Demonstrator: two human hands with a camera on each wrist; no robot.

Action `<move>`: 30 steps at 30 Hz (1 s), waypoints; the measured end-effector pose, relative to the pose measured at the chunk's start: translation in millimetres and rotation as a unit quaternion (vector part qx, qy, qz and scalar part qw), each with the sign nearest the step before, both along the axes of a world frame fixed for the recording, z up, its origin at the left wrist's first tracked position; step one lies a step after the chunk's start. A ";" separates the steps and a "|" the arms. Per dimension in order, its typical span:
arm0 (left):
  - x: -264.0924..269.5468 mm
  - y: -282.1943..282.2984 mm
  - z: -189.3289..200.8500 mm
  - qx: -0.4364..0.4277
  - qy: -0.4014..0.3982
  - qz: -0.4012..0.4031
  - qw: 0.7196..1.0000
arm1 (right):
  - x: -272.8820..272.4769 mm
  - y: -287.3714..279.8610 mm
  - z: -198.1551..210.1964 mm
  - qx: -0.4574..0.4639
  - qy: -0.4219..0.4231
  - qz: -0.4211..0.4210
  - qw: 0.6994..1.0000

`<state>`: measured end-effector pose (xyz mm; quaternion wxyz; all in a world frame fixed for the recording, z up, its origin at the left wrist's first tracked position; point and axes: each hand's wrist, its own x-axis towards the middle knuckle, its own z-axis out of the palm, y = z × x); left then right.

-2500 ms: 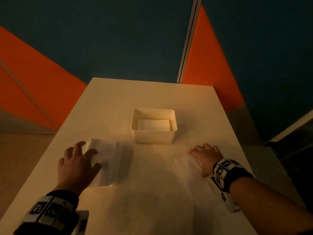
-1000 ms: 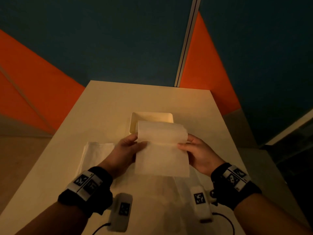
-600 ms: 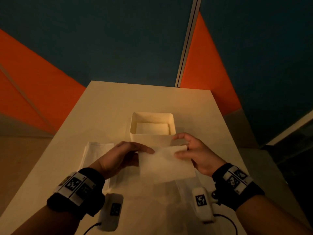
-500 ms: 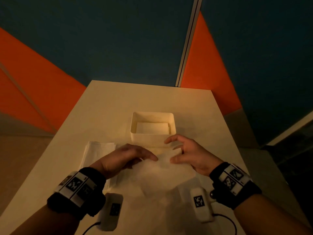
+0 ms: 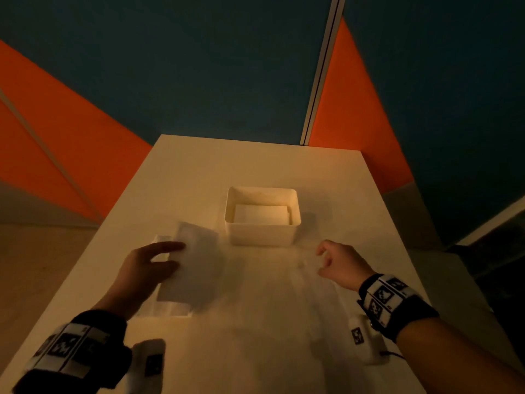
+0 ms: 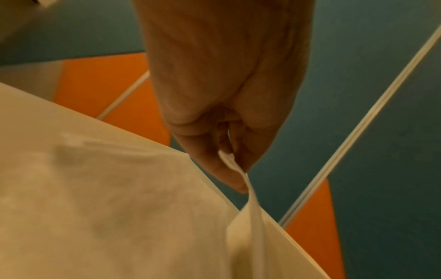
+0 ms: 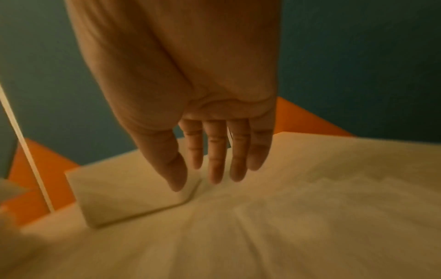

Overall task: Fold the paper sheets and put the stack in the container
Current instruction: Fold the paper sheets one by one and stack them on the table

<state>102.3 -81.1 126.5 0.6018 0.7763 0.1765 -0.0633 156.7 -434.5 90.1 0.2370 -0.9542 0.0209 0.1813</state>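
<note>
Paper folded sheet (image 5: 196,260) pinched in left hand (image 5: 145,268) over tabletop stack (image 5: 164,308), left of container (image 5: 262,234); right hand (image 5: 341,264) loose, empty.

You are at a staged recording bench rather than in a home or shop. Tall partition panels (image 5: 199,66) of dark teal felt with slanted orange wedges close off the space behind you, joined by a pale metal strip (image 5: 322,69). The plain cream rectangular table (image 5: 255,166) stands alone under dim warm light. Black wristbands with black-and-white square marker tags (image 5: 386,298) sit on both your wrists.
</note>
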 end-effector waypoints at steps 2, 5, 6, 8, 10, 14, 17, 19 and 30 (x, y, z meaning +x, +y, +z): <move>-2.6 15.3 -7.4 0.048 0.014 0.009 0.999 | 0.4 -13.8 -9.0 -0.115 0.006 0.027 0.993; -7.6 26.9 -12.7 0.087 0.038 0.008 0.995 | 0.2 -27.8 -18.6 -0.184 0.023 0.042 0.982; -8.9 28.7 -14.7 0.093 0.040 0.009 0.995 | -0.3 -31.4 -20.9 -0.193 0.028 0.040 0.980; -10.0 29.1 -16.9 0.112 0.041 0.012 0.993 | -1.6 -37.4 -24.6 -0.198 0.033 0.030 0.979; -10.2 26.7 -17.1 0.137 0.041 0.014 0.990 | -2.3 -41.6 -27.0 -0.194 0.039 0.018 0.980; -10.1 22.5 -19.2 0.222 0.016 -0.011 0.975 | -2.1 -45.9 -28.8 -0.181 0.060 0.018 0.981; -10.8 21.9 -21.6 0.297 0.008 -0.055 0.953 | -0.9 -44.6 -29.4 -0.195 0.068 0.042 0.977; -10.2 22.3 -23.1 0.329 0.004 -0.078 0.941 | 0.3 -40.9 -29.0 -0.220 0.066 0.070 0.971; -7.1 24.3 -34.8 0.482 0.040 -0.110 0.869 | 10.3 -19.4 -34.1 -0.321 0.015 0.216 0.922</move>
